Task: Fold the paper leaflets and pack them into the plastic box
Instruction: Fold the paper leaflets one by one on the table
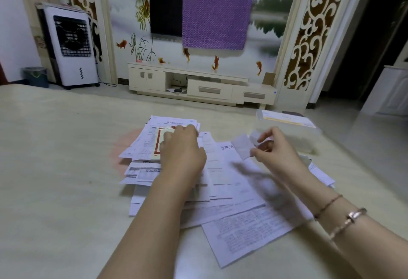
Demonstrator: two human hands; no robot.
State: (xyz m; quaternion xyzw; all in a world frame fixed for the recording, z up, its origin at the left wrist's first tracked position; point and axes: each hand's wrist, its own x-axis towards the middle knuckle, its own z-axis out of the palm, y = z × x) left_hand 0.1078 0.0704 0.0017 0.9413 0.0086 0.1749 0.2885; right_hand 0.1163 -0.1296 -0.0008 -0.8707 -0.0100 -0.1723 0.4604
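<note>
From where the head camera looks down, a loose pile of leaflets (198,181) sprawls across the pale table (55,157), sheets overlapping at all angles. The left hand (181,148) rests palm-down on the far left part of the pile, fingers bent over a red-bordered sheet (157,144) — whether it is gripping that sheet or only pressing on it, I cannot tell. The right hand (271,148) is raised just above the pile, thumb and fingertips pinching a small folded leaflet (242,146), blurred with motion. The clear plastic box (293,133) sits at the far right of the table, near that hand, with some printed paper at its top.

This looks like the packing step for one finished leaflet. The next move calls for carrying it right and forward into the box, then releasing it flat — while the left hand picks out the next sheet.
</note>
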